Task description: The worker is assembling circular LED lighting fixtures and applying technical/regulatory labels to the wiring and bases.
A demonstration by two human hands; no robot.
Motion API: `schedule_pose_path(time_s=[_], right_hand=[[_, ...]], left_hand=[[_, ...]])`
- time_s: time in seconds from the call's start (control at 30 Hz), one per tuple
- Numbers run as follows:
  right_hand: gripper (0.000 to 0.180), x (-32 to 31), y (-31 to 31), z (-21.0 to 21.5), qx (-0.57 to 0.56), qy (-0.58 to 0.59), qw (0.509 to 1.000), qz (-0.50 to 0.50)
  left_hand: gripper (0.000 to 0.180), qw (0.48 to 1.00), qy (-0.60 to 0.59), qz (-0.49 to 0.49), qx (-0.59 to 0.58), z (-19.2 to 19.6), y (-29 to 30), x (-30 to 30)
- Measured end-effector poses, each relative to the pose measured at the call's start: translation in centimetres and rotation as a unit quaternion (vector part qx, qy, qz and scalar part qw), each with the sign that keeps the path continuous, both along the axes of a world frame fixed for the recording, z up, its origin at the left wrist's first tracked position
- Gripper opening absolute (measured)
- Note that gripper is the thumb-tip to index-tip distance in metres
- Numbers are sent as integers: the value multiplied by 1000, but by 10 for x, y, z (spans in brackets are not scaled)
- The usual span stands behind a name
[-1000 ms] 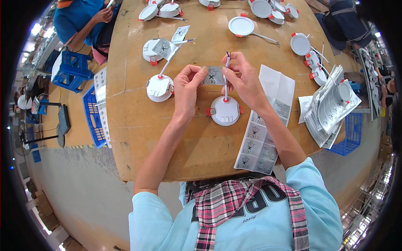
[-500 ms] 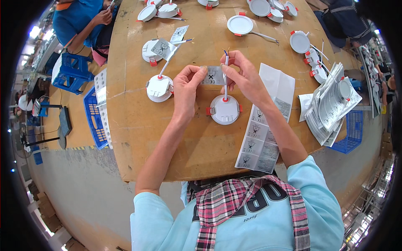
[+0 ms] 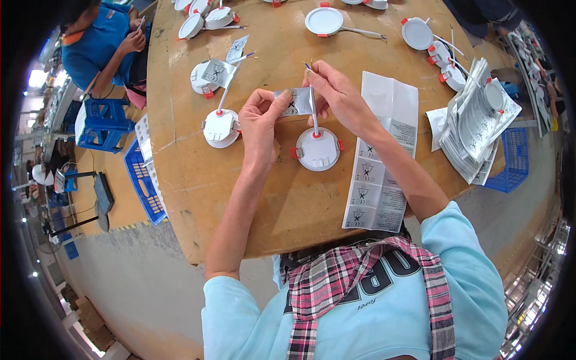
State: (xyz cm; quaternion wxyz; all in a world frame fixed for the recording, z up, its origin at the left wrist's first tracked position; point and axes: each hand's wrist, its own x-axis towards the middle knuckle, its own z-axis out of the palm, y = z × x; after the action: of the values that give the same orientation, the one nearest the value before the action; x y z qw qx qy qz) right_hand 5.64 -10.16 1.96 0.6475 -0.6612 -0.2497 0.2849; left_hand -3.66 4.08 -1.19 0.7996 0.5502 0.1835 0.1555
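Between the fingertips of my left hand (image 3: 258,129) is the left end of a small silver label (image 3: 299,103) with dark print. Its right edge meets the white cable (image 3: 315,117) of a round downlight (image 3: 319,151), which lies back side up with red-tipped spring clips. My right hand (image 3: 341,102) pinches that cable near its top, just below the bare coloured wire ends. To the left lies another downlight (image 3: 220,128), whose cable carries a folded silver label (image 3: 215,73). Beside my right forearm is a long label sheet (image 3: 375,198), its upper part blank.
More downlights lie at the far side, one face up (image 3: 324,21), and several on the right. A thick stack of label sheets (image 3: 474,126) sits at the right edge above a blue basket (image 3: 510,159). Another blue basket (image 3: 141,180) and blue stool (image 3: 105,123) stand left, near a seated person (image 3: 99,51).
The whole view has shifted slightly, with the table items appearing higher and further left. Both hands keep their grip on the label and cable; the label still meets the cable.
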Motion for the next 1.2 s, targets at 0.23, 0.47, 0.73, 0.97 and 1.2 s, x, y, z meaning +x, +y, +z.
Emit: schedule_pose_path(time_s=[0.23,0.47,0.73,0.97,1.2], right_hand=[[29,-2,-1,-1,-4,-1,1000,3],[29,0,-1,-1,-11,-21,1000,-5],[26,2,-2,0,-5,-9,1000,-1],[23,0,-1,0,-6,-1,1000,4],[25,2,0,-2,-2,4,1000,4]], left_hand=[[10,1000,-8,3,-23,3,0,-1],[10,995,-18,-27,-95,5,3,-2],[12,990,12,-53,-127,10,4,-1],[15,985,35,-73,-152,10,7,-3],[14,973,70,-104,-195,10,13,-4]])
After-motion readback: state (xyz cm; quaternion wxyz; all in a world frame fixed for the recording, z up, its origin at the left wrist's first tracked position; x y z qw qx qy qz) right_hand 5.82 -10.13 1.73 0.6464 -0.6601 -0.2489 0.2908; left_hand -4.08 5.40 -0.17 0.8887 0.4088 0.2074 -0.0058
